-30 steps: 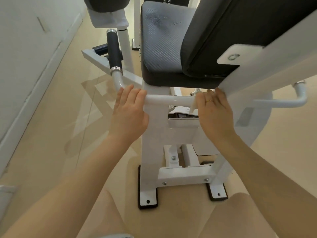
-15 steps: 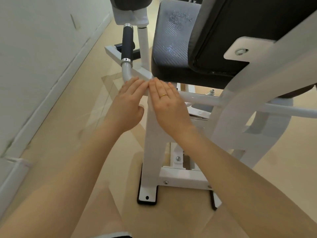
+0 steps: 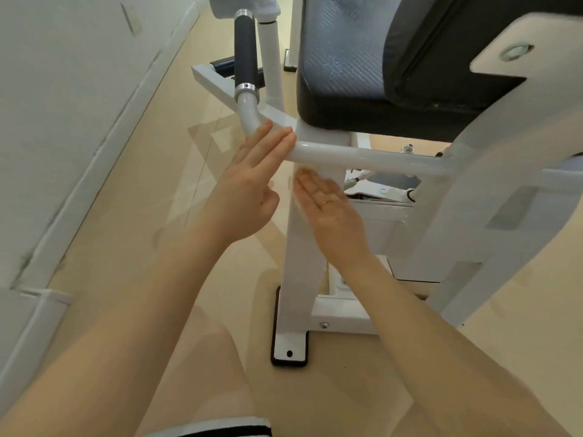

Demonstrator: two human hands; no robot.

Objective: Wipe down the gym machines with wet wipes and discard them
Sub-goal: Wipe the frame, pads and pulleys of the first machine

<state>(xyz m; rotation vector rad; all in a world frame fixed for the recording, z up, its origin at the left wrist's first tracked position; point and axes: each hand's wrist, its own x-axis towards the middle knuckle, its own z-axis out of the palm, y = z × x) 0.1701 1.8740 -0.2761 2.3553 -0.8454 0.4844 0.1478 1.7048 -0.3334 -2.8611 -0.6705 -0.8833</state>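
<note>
1. Below the seat pad (image 3: 347,74), at 12 o'clock from the knees: white machine frame; horizontal bar (image 3: 362,154) crosses the upright post (image 3: 303,247)
2. Left hand (image 3: 249,190): fingers straight and together, tips touching the bar's bend, gripping nothing
3. Right hand (image 3: 331,209): flat and motion-blurred against the post at 1 o'clock, fingers extended
4. Wet wipe: not discernible; possibly under the right palm, cannot tell
5. Judgement: a wipe is light, limp, slippery when wet; best pressed flat under the palm. Frame is rigid, painted and smooth
</note>
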